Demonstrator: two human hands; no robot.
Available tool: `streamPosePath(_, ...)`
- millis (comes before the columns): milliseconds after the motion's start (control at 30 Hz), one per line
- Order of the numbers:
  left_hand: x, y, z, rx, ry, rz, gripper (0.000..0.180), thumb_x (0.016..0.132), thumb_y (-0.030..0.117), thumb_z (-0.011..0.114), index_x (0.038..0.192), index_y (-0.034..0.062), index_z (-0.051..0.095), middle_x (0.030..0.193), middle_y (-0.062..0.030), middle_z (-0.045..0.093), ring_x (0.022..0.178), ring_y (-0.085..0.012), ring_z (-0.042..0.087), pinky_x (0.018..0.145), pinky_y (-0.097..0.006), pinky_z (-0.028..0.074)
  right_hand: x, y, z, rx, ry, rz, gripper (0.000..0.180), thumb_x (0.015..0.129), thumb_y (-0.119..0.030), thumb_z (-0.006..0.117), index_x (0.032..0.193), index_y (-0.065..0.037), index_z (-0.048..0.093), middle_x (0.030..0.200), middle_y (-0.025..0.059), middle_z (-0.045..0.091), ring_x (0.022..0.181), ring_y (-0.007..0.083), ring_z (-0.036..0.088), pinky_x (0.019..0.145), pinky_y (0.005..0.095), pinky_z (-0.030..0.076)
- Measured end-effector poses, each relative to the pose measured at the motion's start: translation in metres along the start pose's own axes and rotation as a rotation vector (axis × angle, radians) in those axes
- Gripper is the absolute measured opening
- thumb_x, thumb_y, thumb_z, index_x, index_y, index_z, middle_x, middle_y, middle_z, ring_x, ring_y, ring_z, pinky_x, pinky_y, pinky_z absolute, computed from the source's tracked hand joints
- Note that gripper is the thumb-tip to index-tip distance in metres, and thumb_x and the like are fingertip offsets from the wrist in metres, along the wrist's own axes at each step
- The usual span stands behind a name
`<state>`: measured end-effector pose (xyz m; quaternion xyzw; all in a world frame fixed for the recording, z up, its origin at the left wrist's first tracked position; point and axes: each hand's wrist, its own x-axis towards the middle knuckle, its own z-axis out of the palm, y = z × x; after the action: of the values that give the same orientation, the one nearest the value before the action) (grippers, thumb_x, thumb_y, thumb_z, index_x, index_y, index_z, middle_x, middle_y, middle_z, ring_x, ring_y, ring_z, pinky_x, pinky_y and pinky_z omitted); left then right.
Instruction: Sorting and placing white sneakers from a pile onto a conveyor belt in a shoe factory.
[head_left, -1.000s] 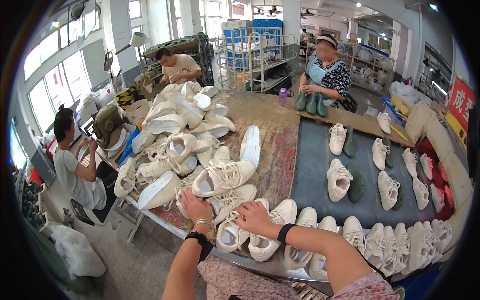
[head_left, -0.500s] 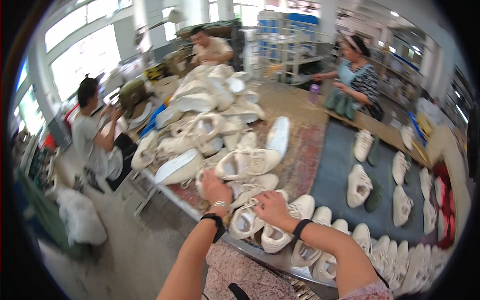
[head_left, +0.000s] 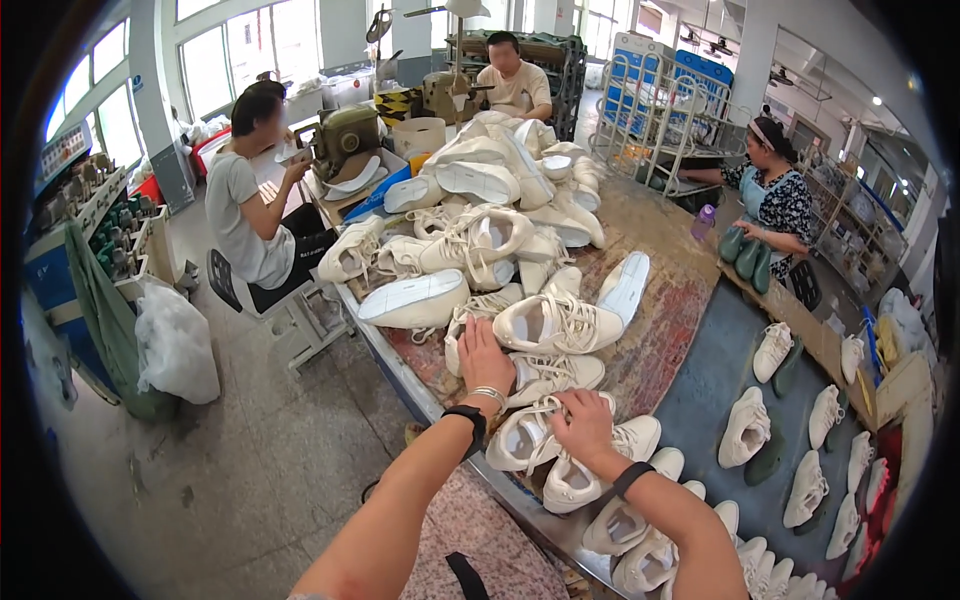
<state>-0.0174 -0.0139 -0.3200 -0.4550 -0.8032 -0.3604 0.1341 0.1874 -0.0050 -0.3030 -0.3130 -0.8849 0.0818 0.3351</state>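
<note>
Head view of a worktable (head_left: pixel 690 300) covered with white sneakers. The left hand (head_left: pixel 485 358) lies flat, fingers spread wide and pointing toward 12 o'clock, pressed on the heap at the near-left edge of the table; it closes on nothing that can be seen. The right hand (head_left: pixel 583 428) is curled, fingers bent narrow over the laced top of the near sneaker (head_left: pixel 530 432), touching it; whether the fingers actually pinch the laces cannot be told. This sneaker lies directly under and to the 9 o'clock side of the right hand, its long axis running roughly from 8 o'clock to 2 o'clock, so the right hand is the nearer one, with the left hand just beyond at 11 o'clock. A second sneaker (head_left: pixel 600 475) sits touching it at 5 o'clock, under the right wrist, and a third sneaker (head_left: pixel 555 322) rests at 12 o'clock, just past the left fingertips. The big pile of sneakers (head_left: pixel 490 200) rises farther off toward 11 o'clock. On the blue mat (head_left: pixel 720 390) at 3 o'clock, single sneakers lie paired with dark green insoles. Three other people work around the table: a seated person in grey (head_left: pixel 245 210) at 10 o'clock, one at 12 o'clock, and one in a patterned top (head_left: pixel 775 205) at 2 o'clock.
</note>
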Motion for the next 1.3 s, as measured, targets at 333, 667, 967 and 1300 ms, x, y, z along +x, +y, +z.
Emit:
streamPosePath(333, 0.0002, 0.0042, -0.0038, -0.012, -0.013, -0.003, 0.058, 0.070, 0.006, 0.059, 0.125, -0.0017, 0.041, 0.133, -0.0156, 0.044, 0.137, -0.0317, 0.027, 0.110, -0.044, 0.021, -0.0022, 0.0024, -0.0010, -0.008, -0.001, -0.008, 0.026, 0.070, -0.019, 0.060, 0.094, -0.011, 0.068, 0.089, 0.0070, 0.062, 0.087, 0.0262, 0.056, 0.079, 0.0388, 0.041)
streamPosePath(667, -0.0010, 0.0039, 0.0008, 0.003, -0.008, 0.008, 0.060, 0.070, 0.007, 0.060, 0.127, -0.0026, 0.041, 0.134, -0.0164, 0.044, 0.137, -0.0318, 0.027, 0.110, -0.044, 0.021, -0.0045, 0.0049, 0.0008, -0.009, 0.021, -0.016, 0.025, 0.072, -0.020, 0.061, 0.094, -0.011, 0.067, 0.090, 0.0065, 0.062, 0.088, 0.0259, 0.056, 0.078, 0.0387, 0.041)
streamPosePath(967, 0.0027, 0.0046, 0.0017, -0.025, 0.054, -0.003, 0.057, 0.071, 0.003, 0.055, 0.126, -0.0028, 0.042, 0.131, -0.0170, 0.047, 0.135, -0.0314, 0.031, 0.109, -0.044, 0.023, -0.0008, 0.0074, 0.0045, -0.010, 0.046, -0.020, 0.023, 0.072, -0.020, 0.062, 0.093, -0.012, 0.067, 0.089, 0.0063, 0.062, 0.088, 0.0262, 0.057, 0.080, 0.0399, 0.044)
streamPosePath(1300, -0.0002, 0.0108, -0.0029, -0.053, 0.010, -0.027, 0.060, 0.070, 0.002, 0.057, 0.127, -0.0024, 0.041, 0.133, -0.0156, 0.046, 0.136, -0.0306, 0.028, 0.110, -0.043, 0.021, -0.0048, 0.0089, 0.0041, 0.002, 0.025, 0.011, 0.021, 0.072, -0.020, 0.061, 0.090, -0.011, 0.067, 0.089, 0.0064, 0.063, 0.089, 0.0264, 0.056, 0.079, 0.0404, 0.043)
